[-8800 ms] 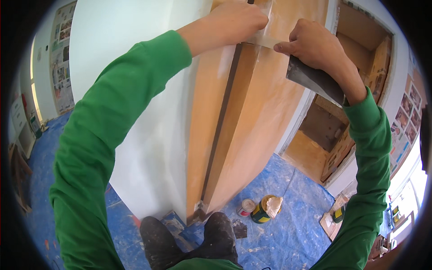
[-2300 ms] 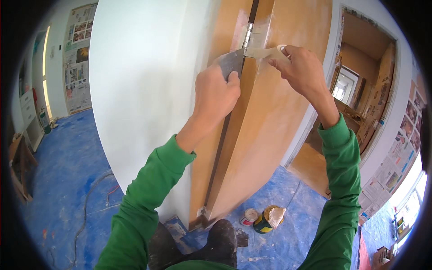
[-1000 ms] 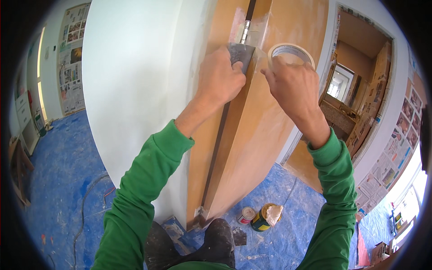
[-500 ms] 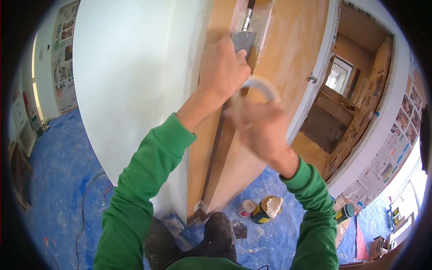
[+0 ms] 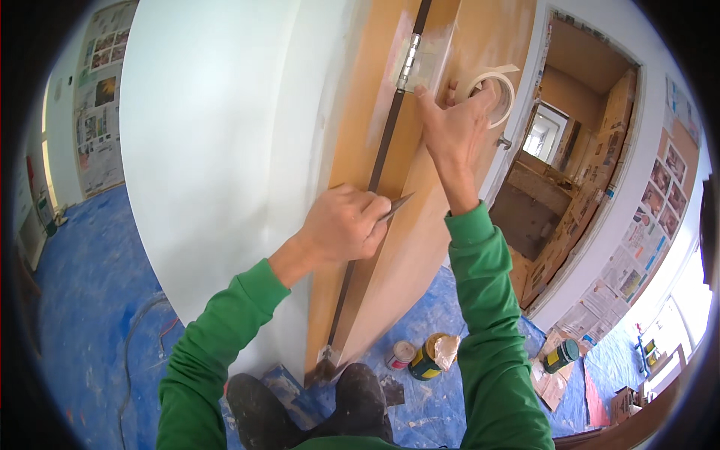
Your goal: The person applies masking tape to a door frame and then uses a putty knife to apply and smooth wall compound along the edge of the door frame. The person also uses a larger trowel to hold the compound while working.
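Observation:
My left hand is closed around a putty knife, its grey blade seen nearly edge-on in front of the wooden door edge. Higher up, my right hand holds a roll of masking tape, with fingers through its ring and a short loose end sticking out at the top. The right thumb touches the wood just below a metal hinge. Pale tape covers the hinge leaf on the wooden door.
A white wall rises at left. Blue sheeting covers the floor. Below stand a small paint tin and a larger foil-topped can; another can sits farther right. A doorway lies beyond the door handle.
My left hand has moved down from the hinge with the putty knife, uncovering the hinge. My right hand has risen with the tape roll to just below the hinge.

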`<state>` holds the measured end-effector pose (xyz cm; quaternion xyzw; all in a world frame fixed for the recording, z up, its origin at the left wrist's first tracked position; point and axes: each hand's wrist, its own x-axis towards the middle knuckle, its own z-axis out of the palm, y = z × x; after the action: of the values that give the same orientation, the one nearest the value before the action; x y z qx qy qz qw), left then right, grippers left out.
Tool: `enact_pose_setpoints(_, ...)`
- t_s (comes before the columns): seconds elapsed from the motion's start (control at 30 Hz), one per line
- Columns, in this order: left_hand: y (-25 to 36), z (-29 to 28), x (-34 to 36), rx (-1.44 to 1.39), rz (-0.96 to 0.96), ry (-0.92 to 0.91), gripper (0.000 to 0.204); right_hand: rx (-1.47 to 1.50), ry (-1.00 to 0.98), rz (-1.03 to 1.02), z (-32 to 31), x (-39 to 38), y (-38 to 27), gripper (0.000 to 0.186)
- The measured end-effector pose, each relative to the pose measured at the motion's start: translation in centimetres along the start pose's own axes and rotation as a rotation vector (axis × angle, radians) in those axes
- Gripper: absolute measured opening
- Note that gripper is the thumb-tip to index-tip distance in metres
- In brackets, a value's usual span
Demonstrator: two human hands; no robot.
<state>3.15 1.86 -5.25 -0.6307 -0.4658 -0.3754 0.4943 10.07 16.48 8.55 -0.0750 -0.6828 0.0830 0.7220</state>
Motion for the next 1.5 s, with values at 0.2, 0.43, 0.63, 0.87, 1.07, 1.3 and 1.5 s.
enact_pose_setpoints(0.2,-0.6,0.4,-1.0,0.112,0.086,0.053,0.019,-0.101,0.082,0.102,1.0,1.5,-0.7,0.091)
enact_pose_setpoints(0.43,-0.9,1.1,-2.1,0.107,0.08,0.047,0.024,0.107,0.023,-0.002,0.2,-0.1,-0.1,0.09)
enact_pose_setpoints(0.63,-0.6,0.9,-1.6,0.114,0.078,0.078,0.022,-0.327,0.059,0.006,1.3,1.6,-1.7,0.094)
enact_pose_setpoints(0.87,-0.5,0.4,-1.5,0.026,0.003,0.115,0.016,0.405,-0.047,0.088,-5.2,-7.5,2.5,0.054)
enact_pose_setpoints(1.07,5.7,-4.2,-7.2,-0.545,-0.665,0.026,0.012,0.131,-0.574,0.836,-19.2,-36.5,7.0,0.021)
enact_pose_setpoints(1.3,13.7,-3.4,-25.1,-0.659,-1.442,-0.292,0.016,-0.429,-1.331,0.594,-27.4,-54.0,5.2,0.026)
enact_pose_setpoints(1.5,18.5,1.0,-31.3,-0.698,-1.759,-0.368,0.026,-0.422,-1.08,0.505,-26.5,-54.9,7.6,0.024)
